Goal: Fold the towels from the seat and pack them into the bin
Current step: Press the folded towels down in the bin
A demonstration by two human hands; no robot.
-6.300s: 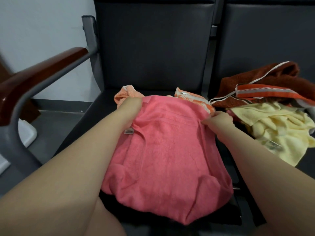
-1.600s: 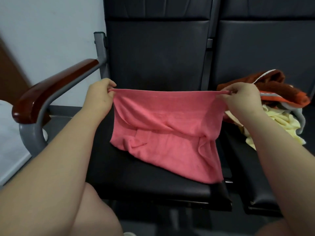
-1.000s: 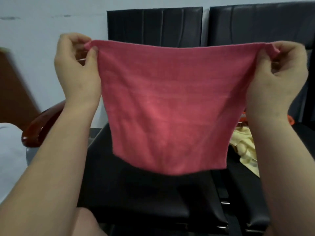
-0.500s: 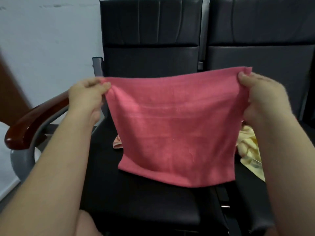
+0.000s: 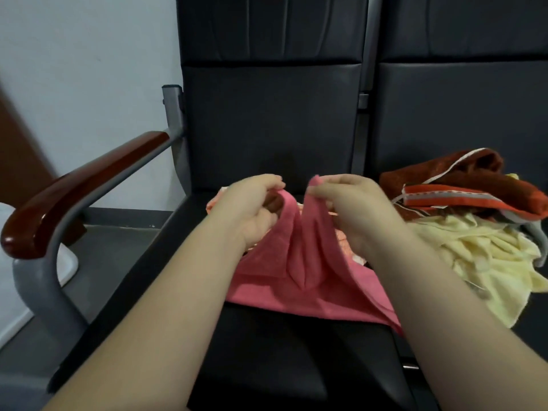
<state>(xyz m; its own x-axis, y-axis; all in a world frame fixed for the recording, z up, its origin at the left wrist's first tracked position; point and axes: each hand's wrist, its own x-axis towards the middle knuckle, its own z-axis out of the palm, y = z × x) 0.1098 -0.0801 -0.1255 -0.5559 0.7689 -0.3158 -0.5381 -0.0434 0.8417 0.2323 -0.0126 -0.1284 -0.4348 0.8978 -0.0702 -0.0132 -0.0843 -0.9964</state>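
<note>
Pink towel (image 5: 296,277): corners pinched in left hand (image 5: 249,212) and right hand (image 5: 350,209), nearly touching, likely for halving; hem lay on seat (image 5: 267,366).

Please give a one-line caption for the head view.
Left hand and right hand pinch corners of the pink towel close together over the black seat, other towels alongside.

Pink towel (image 5: 296,280): plain terry. Its top corners are pinched by the left hand (image 5: 252,209) and the right hand (image 5: 353,209), near each other but apart. The cloth sags in vertical folds between them, and the lower part lies spread on the black seat (image 5: 267,351).

Peach towel (image 5: 345,243): patterned, mostly hidden beneath the pink one.

Yellow towel (image 5: 480,262): crumpled on the next seat (image 5: 530,324).

Brown towel (image 5: 474,185): orange-and-white striped band, heaped behind the yellow one and touching it.
</note>
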